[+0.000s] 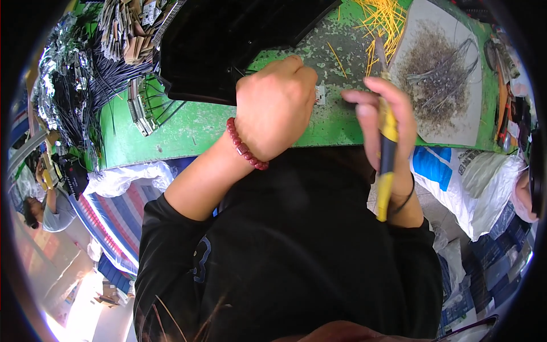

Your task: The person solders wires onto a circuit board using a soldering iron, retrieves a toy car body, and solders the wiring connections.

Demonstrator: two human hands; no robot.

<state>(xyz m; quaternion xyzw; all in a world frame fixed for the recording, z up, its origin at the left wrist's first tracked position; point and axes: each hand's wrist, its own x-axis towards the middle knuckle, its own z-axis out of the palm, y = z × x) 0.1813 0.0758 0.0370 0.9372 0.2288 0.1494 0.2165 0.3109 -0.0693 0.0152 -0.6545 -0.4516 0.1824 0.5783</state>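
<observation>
My left hand [276,105], a red bead bracelet [242,147] at its wrist, is closed over the green table with its back up. What its fingers hold is hidden; a small whitish piece [321,95] shows just beside them. In my right hand [401,117] is a slim yellow-and-black handled tool [387,151], its narrow grey metal end pointing to the far side. The tool's exact kind is unclear. My right index finger is bent toward the left hand.
A large black plastic part [216,45] lies beyond my left hand. Bundled black cables with metal ends [68,85] crowd the far left, near stacked flat pieces [125,28]. Yellow strips [382,23] lie at the back; a board with brown debris [467,122] is at right.
</observation>
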